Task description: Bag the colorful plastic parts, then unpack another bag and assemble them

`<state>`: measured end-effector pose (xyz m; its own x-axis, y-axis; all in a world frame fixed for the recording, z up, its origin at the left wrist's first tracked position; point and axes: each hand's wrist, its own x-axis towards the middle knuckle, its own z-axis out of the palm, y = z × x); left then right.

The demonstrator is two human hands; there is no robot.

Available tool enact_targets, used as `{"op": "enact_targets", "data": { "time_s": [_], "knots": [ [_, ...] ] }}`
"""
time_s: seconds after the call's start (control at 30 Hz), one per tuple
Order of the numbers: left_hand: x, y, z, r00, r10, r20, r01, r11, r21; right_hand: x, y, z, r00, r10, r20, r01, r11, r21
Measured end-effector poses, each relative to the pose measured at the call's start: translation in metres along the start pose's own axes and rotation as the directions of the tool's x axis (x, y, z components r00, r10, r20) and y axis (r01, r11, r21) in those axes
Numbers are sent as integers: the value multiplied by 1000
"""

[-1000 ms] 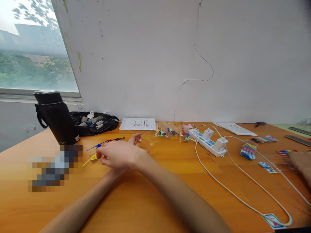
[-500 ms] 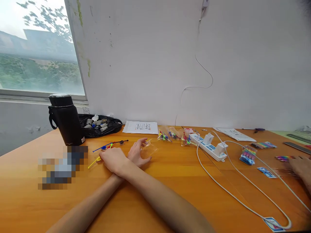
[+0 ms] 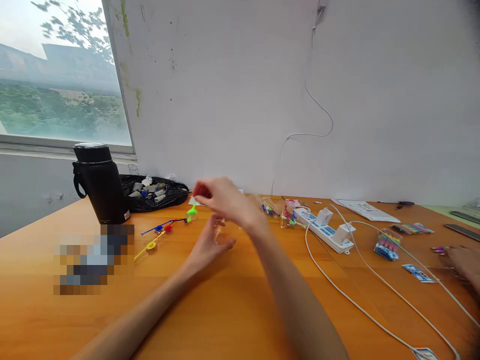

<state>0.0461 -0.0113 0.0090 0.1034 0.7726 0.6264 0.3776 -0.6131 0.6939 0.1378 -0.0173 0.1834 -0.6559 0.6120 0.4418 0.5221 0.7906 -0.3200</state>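
Note:
My right hand (image 3: 221, 197) is lifted above the table and pinches a small green plastic piece (image 3: 192, 214) that hangs from its fingertips. Below it, my left hand (image 3: 208, 246) rests on the orange table (image 3: 232, 300), fingers touching a small clear plastic bag (image 3: 219, 226). My forearms cross. To the left of the hands lie a yellow stick with a disc (image 3: 150, 246), a blue stick with a disc (image 3: 157, 229) and a red disc (image 3: 168, 228).
A black flask (image 3: 99, 182) and a black bag of small parts (image 3: 153, 192) stand at the back left. Small bags of coloured pieces (image 3: 285, 216), a white power strip (image 3: 324, 222) with cables and coloured packs (image 3: 386, 245) lie right. Another person's hand (image 3: 463, 262) is at the right edge.
My right hand has left the yellow stick at the left, risen and moved right, now holding a green piece. My left hand stays by the clear bag.

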Motion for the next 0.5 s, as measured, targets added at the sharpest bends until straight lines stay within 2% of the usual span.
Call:
{"op": "enact_targets", "data": {
  "time_s": [0.1, 0.2, 0.33, 0.5],
  "knots": [
    [2, 10, -2, 998, -56, 10, 57, 984, -169, -27, 11, -54, 996, 43, -76, -36, 996, 87],
    [3, 15, -4, 996, -89, 15, 89, 960, -264, -50, 22, -86, 984, 118, -130, -102, 987, 123],
    [5, 20, -6, 998, -65, -13, 58, 951, -304, -62, 33, -100, 979, 187, -80, -178, 978, 112],
    [5, 27, -8, 999, -45, -3, 41, 944, -328, -56, 35, -90, 984, 167, 54, -173, 974, 145]
  ]
}}
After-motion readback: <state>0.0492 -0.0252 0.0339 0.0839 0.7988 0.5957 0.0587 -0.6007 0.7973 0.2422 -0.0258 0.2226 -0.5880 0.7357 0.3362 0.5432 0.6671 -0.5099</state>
